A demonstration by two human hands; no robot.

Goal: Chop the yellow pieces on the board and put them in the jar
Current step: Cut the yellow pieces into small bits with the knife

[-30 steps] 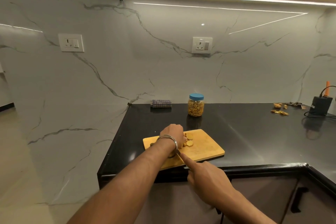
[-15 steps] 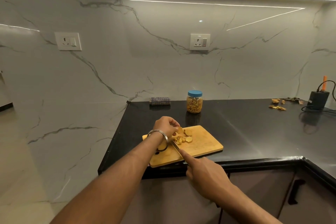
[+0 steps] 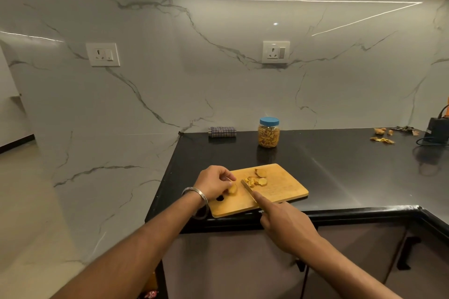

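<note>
A wooden cutting board point(image 3: 284, 189) lies at the front edge of the black counter. Several cut yellow pieces point(image 3: 258, 180) sit on its middle. My left hand point(image 3: 213, 182) holds one yellow piece point(image 3: 232, 189) down on the board's left part. My right hand point(image 3: 284, 223) grips a knife point(image 3: 247, 188), index finger stretched along the blade's back; the blade lies between the held piece and the cut ones. A clear jar with a blue lid point(image 3: 268, 132), full of yellow pieces, stands closed behind the board.
A folded checked cloth point(image 3: 222, 131) lies against the marble wall. Yellow scraps point(image 3: 382, 139) and a black adapter with cable point(image 3: 437, 132) sit at the counter's far right. The counter's left edge point(image 3: 160, 189) drops off to the floor.
My left hand has slid left away from the cut pieces, taking one piece with it. The knife has come off the pile and now lies between the two.
</note>
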